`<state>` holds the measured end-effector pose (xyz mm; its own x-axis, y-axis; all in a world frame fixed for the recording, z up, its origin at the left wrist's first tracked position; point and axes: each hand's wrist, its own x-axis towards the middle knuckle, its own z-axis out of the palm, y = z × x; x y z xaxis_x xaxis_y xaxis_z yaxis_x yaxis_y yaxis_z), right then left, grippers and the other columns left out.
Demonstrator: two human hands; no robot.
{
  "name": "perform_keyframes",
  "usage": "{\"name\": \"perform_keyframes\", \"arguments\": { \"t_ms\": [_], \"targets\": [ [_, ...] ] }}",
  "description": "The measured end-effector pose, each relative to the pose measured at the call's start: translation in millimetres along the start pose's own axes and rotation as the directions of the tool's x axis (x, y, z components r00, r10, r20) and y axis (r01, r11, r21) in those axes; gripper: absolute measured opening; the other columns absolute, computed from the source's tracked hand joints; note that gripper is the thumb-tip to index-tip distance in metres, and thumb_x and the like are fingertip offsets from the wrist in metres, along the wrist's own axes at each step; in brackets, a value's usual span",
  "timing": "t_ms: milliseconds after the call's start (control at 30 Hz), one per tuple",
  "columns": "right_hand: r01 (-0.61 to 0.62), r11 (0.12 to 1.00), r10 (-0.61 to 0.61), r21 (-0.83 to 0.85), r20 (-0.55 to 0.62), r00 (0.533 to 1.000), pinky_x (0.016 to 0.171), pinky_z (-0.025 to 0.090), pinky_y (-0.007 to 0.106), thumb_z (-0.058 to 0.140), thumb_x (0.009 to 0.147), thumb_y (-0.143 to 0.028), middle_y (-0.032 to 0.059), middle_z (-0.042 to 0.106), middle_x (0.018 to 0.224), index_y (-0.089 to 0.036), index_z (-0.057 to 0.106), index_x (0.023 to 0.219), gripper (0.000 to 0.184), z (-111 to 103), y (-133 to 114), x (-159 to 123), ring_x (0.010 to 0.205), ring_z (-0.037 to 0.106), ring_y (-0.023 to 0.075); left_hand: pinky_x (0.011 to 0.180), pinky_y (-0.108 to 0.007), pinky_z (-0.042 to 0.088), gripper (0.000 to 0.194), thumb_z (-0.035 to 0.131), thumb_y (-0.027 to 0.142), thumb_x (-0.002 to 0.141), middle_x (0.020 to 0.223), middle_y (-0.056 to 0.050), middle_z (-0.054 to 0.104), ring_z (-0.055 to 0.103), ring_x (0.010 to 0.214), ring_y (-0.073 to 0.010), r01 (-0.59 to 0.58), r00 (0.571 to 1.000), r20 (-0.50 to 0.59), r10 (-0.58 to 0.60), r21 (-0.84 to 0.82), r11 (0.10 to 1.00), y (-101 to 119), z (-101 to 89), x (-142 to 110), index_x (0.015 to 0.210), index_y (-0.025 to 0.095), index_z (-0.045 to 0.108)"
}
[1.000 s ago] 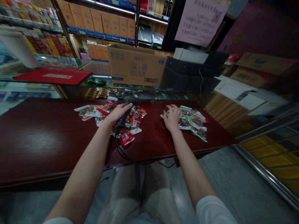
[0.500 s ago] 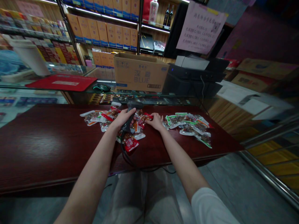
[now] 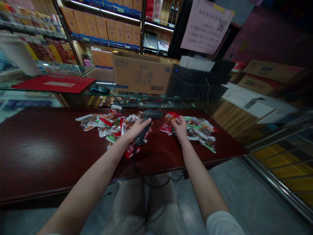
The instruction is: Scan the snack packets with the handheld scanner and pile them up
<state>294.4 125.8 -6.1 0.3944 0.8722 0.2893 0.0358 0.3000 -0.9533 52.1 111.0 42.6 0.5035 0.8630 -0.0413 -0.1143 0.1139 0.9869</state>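
Note:
My left hand (image 3: 140, 129) is wrapped round the grip of a black barcode scanner (image 3: 152, 114), whose head points right. Its cable hangs over the table's front edge. Between the fingers of my right hand (image 3: 180, 125) is a red-and-clear snack packet (image 3: 167, 122), held up in front of the scanner head with a gap between them. Under and left of the scanner lies a loose pile of snack packets (image 3: 105, 122), red, white and clear. A second pile of packets (image 3: 199, 129), with green and white edges, lies beside and behind my right hand.
Behind the dark red table (image 3: 49, 147) runs a glass counter with a cardboard box (image 3: 141, 76), a mouse (image 3: 99, 89), a red mat (image 3: 55, 83) and a white cup (image 3: 21, 54). A black printer (image 3: 200, 76) stands at back right. A metal rail (image 3: 281, 186) is on the right.
My right hand has picked a red snack packet from the left pile and moved it right. My left hand has raised the scanner and shifted it right, its head now facing the packet.

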Motion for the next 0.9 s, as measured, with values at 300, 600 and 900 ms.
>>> {"name": "perform_keyframes", "arguments": {
  "t_ms": [300, 600, 900],
  "targets": [
    [0.01, 0.997, -0.007, -0.082, 0.029, 1.0, 0.055, 0.056, 0.031, 0.069, 0.064, -0.034, 0.006, 0.067, 0.088, -0.021, 0.052, 0.088, 0.032, 13, -5, -7, 0.073, 0.065, 0.0191, 0.032, -0.019, 0.04, 0.05, 0.068, 0.062, 0.074, 0.059, 0.003, 0.056, 0.046, 0.039, -0.0071, 0.013, 0.998, 0.058, -0.011, -0.033, 0.999, -2, 9.1, -6, 0.085, 0.016, 0.054],
    [0.173, 0.827, -0.273, -0.534, -0.113, 0.955, 0.087, 0.053, 0.042, 0.052, 0.077, -0.021, 0.0117, 0.061, 0.109, -0.018, 0.041, 0.132, 0.057, -22, 0, 7, 0.098, 0.063, 0.0234, 0.038, -0.021, 0.044, 0.042, 0.07, 0.054, 0.076, 0.064, 0.002, 0.061, 0.052, 0.042, -0.0091, -0.044, 0.991, -0.128, 0.049, 0.044, 0.998, 17, -22.7, -5, 0.089, 0.017, 0.055],
    [0.109, 0.361, -0.397, -0.926, -0.047, 0.916, 0.111, 0.018, 0.06, 0.054, 0.082, -0.021, 0.0175, 0.047, 0.137, -0.017, 0.058, 0.116, 0.034, -18, -6, -5, 0.131, 0.037, 0.0338, 0.038, -0.022, 0.042, 0.029, 0.069, 0.042, 0.08, 0.057, 0.001, 0.059, 0.052, 0.039, -0.0105, 0.083, 0.939, -0.337, -0.071, 0.021, 0.996, 19, -60.5, 2, 0.079, 0.017, 0.054]
  ]
}}
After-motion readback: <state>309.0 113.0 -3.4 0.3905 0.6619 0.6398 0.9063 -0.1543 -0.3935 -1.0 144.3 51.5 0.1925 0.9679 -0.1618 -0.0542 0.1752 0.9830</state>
